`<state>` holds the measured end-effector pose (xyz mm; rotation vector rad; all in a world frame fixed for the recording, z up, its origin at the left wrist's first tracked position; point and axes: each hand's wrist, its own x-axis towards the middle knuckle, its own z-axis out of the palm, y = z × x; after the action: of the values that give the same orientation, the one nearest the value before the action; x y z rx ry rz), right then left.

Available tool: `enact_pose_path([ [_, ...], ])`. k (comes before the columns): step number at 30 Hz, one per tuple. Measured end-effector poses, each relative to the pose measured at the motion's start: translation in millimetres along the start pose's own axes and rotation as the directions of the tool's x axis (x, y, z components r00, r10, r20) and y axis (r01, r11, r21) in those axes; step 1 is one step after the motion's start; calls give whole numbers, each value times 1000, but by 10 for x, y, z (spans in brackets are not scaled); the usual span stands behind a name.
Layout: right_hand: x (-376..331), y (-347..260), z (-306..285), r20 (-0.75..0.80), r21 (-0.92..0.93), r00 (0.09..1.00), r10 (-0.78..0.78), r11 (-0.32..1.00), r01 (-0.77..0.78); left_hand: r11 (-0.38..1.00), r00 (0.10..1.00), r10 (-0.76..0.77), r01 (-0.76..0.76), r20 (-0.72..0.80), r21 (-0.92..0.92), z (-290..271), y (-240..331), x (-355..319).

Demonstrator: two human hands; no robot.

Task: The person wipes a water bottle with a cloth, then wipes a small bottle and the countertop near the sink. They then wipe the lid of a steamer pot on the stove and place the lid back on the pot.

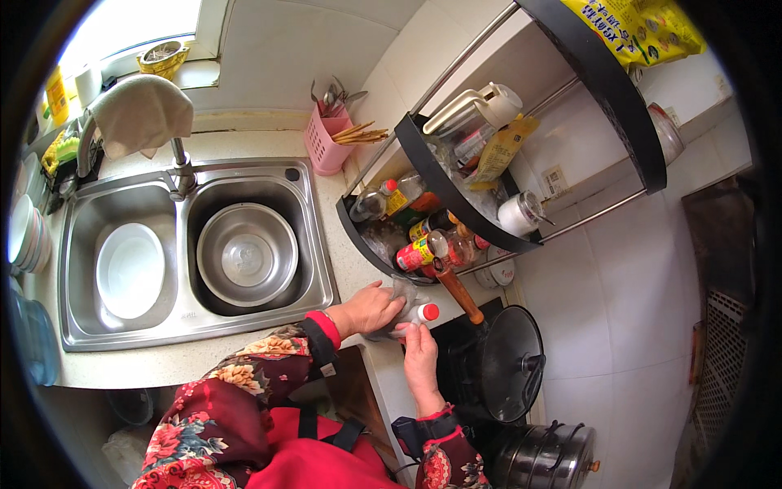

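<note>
Over the counter right of the sink, both my hands are at a thin grey plastic bag (404, 290). A bottle with a red cap (429, 312) pokes out of it, its cap toward the right; the rest of its body is hidden by bag and fingers. My left hand (366, 310) is closed on the bag from the left, the fingers partly covered by its folds. Just below the cap, my right hand (421, 357) has its fingertips pinched together at the bag's edge, close against the bottle's neck.
A double steel sink (186, 306) holds a white bowl (130, 270) and a steel basin (248, 254). A black corner rack (423, 155) with several bottles overhangs the counter. At right stand a lidded wok (509, 363) with a wooden handle and a steel pot (544, 458). A pink utensil holder (326, 145) stands behind.
</note>
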<state>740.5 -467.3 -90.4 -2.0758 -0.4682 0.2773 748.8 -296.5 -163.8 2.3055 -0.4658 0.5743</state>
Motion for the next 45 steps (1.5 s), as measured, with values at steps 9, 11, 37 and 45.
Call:
enact_pose_path([
  [9,-14,5,47,-90,63,995,50,997,-44,807,885,-455,457,100,-373,128,172,-382],
  [11,-49,32,38,-103,46,992,69,997,-64,694,837,-540,502,88,-516,60,551,-635],
  [37,-77,-3,4,-53,11,995,79,997,-79,812,904,-414,312,-109,-493,297,580,-375],
  [45,-57,-44,17,-47,53,993,110,993,-108,810,909,-418,376,7,-450,130,349,-71],
])
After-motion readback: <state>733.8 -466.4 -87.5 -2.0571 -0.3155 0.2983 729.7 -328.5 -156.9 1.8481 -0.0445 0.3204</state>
